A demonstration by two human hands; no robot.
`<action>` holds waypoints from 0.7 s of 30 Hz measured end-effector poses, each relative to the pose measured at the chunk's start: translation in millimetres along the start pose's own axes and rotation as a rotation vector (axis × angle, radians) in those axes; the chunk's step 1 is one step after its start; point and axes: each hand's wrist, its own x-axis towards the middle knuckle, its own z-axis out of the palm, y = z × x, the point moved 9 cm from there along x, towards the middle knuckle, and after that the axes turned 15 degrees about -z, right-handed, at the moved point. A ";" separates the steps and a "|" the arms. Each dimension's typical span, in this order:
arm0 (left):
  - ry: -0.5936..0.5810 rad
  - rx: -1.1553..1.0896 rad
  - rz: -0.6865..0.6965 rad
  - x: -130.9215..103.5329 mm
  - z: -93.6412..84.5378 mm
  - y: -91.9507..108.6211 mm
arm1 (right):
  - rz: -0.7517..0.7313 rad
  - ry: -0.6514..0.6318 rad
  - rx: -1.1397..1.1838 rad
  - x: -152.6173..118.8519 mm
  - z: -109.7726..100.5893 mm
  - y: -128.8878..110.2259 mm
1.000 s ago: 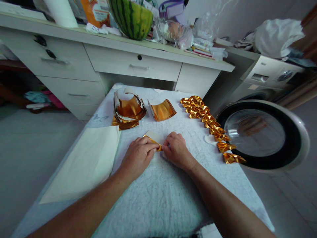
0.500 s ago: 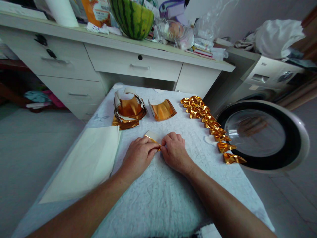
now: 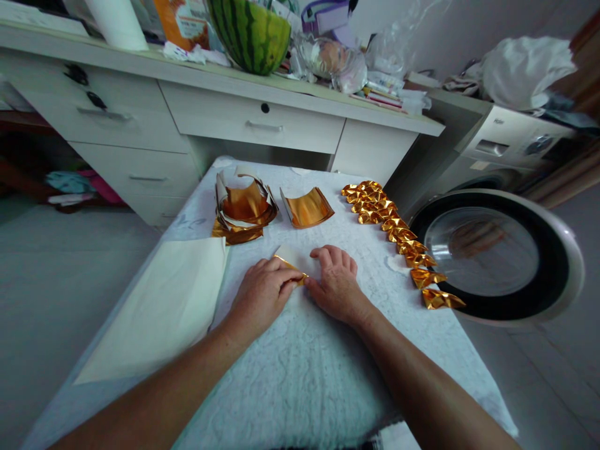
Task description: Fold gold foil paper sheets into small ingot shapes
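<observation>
A sheet of gold foil paper [image 3: 288, 254] lies on the cloth-covered table, pale side up, with a narrow gold fold along its near edge. My left hand [image 3: 262, 289] pinches that folded edge between thumb and fingers. Beside it, my right hand [image 3: 338, 284] has its thumb at the right end of the fold, while its fingers are spread apart above the cloth. Beyond the hands sit a curled bundle of gold foil paper [image 3: 244, 203] and a smaller curved stack [image 3: 309, 209]. Several folded gold foil pieces [image 3: 398, 234] overlap in a row on the right.
A large cream sheet [image 3: 162, 306] covers the table's left side. Behind stands a white drawer desk [image 3: 253, 122] bearing a cut watermelon [image 3: 253, 37] and plastic bags. At the right, a washing machine's open round door [image 3: 482, 244] reaches close to the table edge.
My right hand has shifted slightly right, and its fingers have lifted off the fold and opened out. My left hand stays on the paper.
</observation>
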 end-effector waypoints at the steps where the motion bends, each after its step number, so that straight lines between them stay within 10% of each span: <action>1: 0.000 0.002 -0.002 -0.1 -0.1 -0.4 | 0.006 -0.004 0.002 -0.6 -0.2 2.8; 21: -0.009 -0.014 0.016 0.1 -1.9 1.2 | -0.061 -0.001 0.009 2.0 -0.6 -0.7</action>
